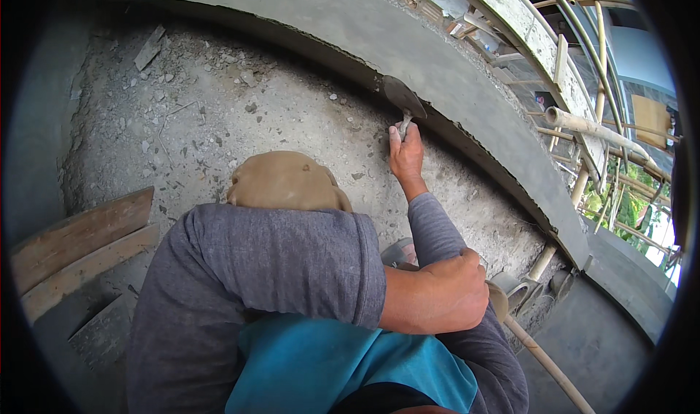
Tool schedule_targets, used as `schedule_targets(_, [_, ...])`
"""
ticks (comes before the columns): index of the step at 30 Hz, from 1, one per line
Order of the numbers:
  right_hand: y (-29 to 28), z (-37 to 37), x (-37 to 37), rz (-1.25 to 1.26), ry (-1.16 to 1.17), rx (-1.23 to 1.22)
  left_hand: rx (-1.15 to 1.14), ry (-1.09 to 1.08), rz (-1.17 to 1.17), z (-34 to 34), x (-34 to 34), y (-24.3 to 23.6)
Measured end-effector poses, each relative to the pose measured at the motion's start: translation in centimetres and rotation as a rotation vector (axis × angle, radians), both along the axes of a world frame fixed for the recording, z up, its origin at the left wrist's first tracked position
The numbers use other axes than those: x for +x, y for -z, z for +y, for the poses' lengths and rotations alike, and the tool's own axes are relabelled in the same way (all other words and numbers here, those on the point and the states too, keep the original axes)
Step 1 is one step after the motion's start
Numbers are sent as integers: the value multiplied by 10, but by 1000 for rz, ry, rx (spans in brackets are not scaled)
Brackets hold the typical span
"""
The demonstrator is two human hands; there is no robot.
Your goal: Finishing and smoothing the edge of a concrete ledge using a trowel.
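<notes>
My right hand [407, 151] grips the pale handle of a pointing trowel [399, 97], whose metal blade rests against the lower edge of a long grey plastered band [306, 13]. My left forearm crosses in front of my body, and my left hand [456, 286] is closed beside my right arm; what its fingers hold, if anything, is hidden. Below the band lies a dusty concrete floor [168, 107] strewn with rubble. My bent knee [281, 177] in tan cloth shows above my left arm.
Wooden boards [80, 235] lean at the lower left. A bamboo pole [547, 359], a round container [514, 290] and another metal tool [561, 283] are at the lower right. Bamboo scaffolding [594, 122] and a long pale plank [547, 64] stand beyond the band, with greenery farther out.
</notes>
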State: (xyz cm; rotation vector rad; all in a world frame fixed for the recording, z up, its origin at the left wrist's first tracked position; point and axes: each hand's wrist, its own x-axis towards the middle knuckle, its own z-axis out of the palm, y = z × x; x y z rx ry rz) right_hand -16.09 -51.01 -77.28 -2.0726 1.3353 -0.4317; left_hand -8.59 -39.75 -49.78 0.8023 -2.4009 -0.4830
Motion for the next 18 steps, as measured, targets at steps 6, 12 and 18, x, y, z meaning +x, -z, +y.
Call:
schedule_targets(6, [15,5,-24,139,-109,-122,-21,-30,-9,3,-2,1])
schedule_targets(12, [-20,12,6,-203,32,-3,17,-4,-23,3,-4,1])
schedule_targets(18, [-21,8,25,-304,72,-62,21,11,-21,1,1,-1])
